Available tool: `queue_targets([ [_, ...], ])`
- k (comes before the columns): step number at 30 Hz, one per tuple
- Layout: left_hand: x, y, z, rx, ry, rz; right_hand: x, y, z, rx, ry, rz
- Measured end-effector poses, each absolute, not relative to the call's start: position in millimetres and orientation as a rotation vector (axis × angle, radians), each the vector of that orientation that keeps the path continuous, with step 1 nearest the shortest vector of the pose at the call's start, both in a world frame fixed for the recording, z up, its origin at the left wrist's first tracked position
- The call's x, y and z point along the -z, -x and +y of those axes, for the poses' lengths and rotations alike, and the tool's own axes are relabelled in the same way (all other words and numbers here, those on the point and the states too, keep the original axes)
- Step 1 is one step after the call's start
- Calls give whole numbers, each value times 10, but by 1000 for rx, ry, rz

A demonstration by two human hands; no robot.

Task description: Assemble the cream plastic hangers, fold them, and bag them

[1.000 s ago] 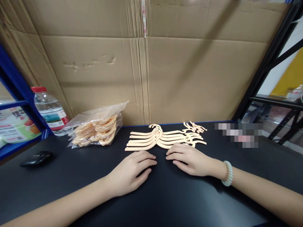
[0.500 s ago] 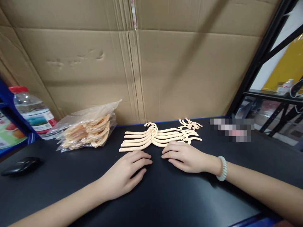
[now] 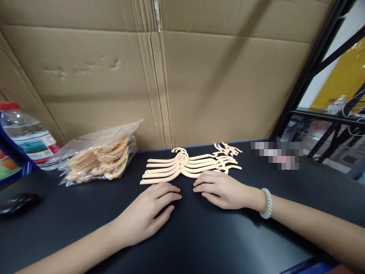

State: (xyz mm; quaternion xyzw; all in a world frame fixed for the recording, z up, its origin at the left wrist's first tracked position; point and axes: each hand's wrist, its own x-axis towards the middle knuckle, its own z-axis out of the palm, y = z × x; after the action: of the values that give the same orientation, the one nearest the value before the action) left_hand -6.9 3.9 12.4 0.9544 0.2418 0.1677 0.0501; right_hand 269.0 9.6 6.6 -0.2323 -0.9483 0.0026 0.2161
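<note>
Several peach hanger pieces (image 3: 165, 171) lie in an overlapping row on the black table (image 3: 199, 236), their hooks at the middle. Smaller curved pieces (image 3: 226, 148) lie at the row's right end. My left hand (image 3: 152, 209) rests on the table just in front of the row's left part, fingers apart and holding nothing. My right hand (image 3: 221, 190), with a pale coiled band (image 3: 266, 203) on the wrist, lies before the row's right part, fingers spread and empty. A clear plastic bag (image 3: 98, 156) with more peach pieces stands to the left.
A large bottle (image 3: 28, 137) with a red cap stands at the far left, behind a black mouse (image 3: 18, 203). Cardboard (image 3: 222, 87) rises behind the table. A blurred-out item (image 3: 278, 155) lies at the right, near a black metal rack (image 3: 319, 118).
The view has shifted slightly, so the bottle, mouse and bag appear farther left. Both hands hold nearly the same pose and place on the table.
</note>
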Motion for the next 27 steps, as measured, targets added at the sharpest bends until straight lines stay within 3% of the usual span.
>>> queue_targets([
  [27,-137,69,22,-537,-2911,742,-70,-2672,79,66,646,-2646],
])
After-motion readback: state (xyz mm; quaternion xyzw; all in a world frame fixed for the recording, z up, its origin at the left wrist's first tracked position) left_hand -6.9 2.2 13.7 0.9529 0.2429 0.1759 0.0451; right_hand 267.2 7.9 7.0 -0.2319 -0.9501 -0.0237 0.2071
